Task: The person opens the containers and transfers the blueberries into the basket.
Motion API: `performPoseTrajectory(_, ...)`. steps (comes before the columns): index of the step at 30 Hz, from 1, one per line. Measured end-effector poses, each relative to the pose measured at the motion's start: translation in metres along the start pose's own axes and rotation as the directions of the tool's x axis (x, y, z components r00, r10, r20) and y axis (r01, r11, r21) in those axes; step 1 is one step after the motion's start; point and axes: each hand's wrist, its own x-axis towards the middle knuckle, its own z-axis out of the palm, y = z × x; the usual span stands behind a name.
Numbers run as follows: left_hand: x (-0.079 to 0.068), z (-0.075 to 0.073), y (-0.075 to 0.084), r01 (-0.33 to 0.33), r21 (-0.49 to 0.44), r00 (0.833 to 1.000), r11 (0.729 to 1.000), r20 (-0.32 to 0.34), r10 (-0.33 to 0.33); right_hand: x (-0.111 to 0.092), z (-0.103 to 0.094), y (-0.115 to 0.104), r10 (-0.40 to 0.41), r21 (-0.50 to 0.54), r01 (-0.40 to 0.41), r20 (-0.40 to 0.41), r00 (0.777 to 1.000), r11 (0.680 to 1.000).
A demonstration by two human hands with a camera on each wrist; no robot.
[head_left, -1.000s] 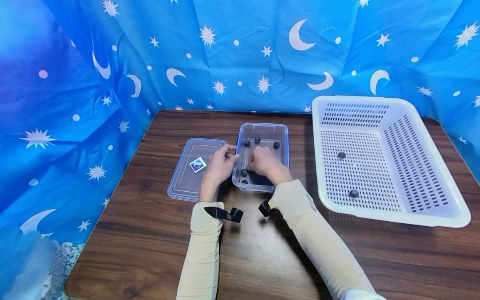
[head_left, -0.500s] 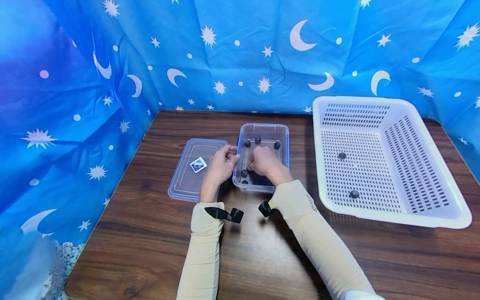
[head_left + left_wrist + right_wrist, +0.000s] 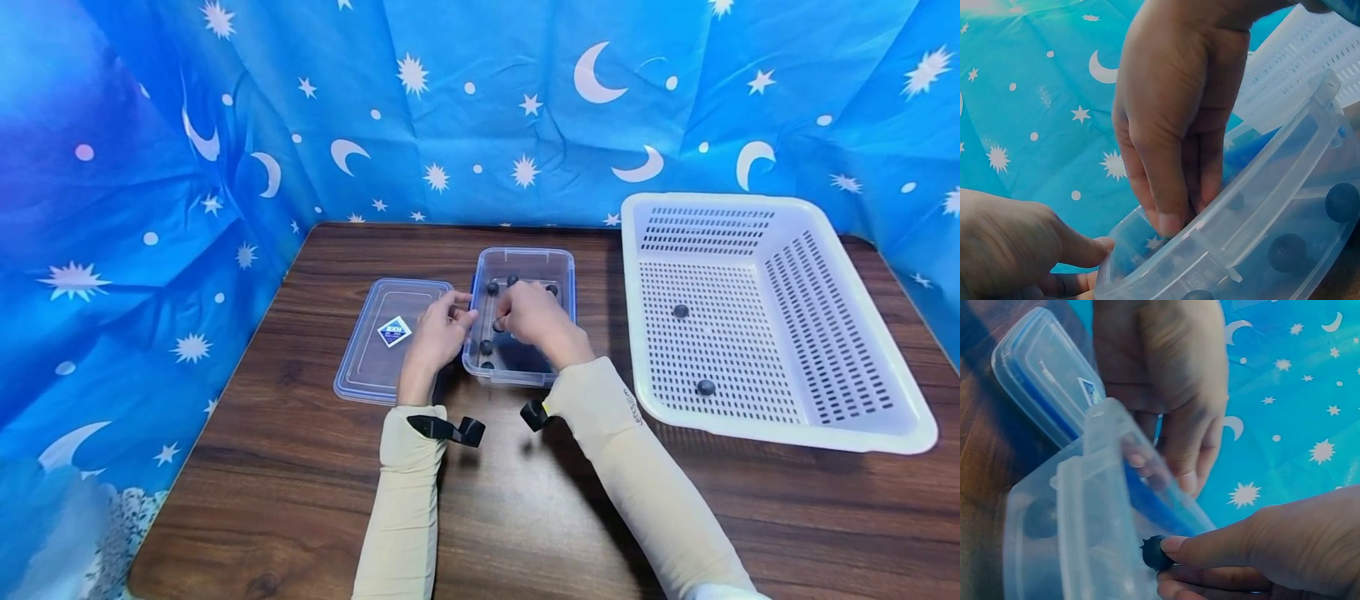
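Observation:
A clear plastic container [image 3: 517, 377] with a blue-tinted rim stands on the table and holds several dark blueberries [image 3: 486, 347]. Inside it, my right hand [image 3: 536, 317] pinches one blueberry [image 3: 1155, 553] between thumb and fingers; its crown shows in the right wrist view. My left hand [image 3: 441, 333] rests against the container's left wall, its thumb and fingers loosely bent and touching the outside near the rim. Under and beside that hand lies the clear lid [image 3: 367, 367], flat, with a blue-and-white label [image 3: 393, 331]. My right hand partly hides the berries at the back.
A large white slotted basket [image 3: 780, 437] stands to the right of the container, with two blueberries [image 3: 681, 311] on its floor. The brown wood-grain table [image 3: 300, 500] ends at a blue curtain [image 3: 465, 125] printed with moons and stars.
My right hand has risen slightly and shifted back inside the container, with a blueberry now visible at its fingertips. My left hand has stayed at the container's wall.

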Motion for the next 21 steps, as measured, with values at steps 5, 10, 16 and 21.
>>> performPoseTrajectory(5, -0.001, -0.001, 0.000, 0.006, -0.002, 1.000, 1.000, -0.003, -0.006, -0.004, -0.009, -0.003, 0.025, 0.029, -0.025, -0.017, 1.000, 0.999)
performPoseTrajectory(10, 0.000, 0.000, 0.000, 0.004, -0.008, 1.000, 1.000, -0.010, -0.004, -0.009, -0.017, -0.003, 0.041, 0.058, -0.039, -0.042, 0.998, 0.998)
performPoseTrajectory(16, 0.000, 0.001, -0.001, 0.006, -0.012, 1.000, 1.000, -0.011, -0.006, -0.016, -0.029, -0.003, 0.071, 0.075, -0.067, -0.058, 0.996, 0.995)
performPoseTrajectory(21, 0.000, 0.000, -0.002, 0.006, -0.007, 1.000, 1.000, -0.003, -0.006, -0.022, -0.039, -0.002, 0.115, 0.075, -0.109, -0.080, 0.990, 0.991)
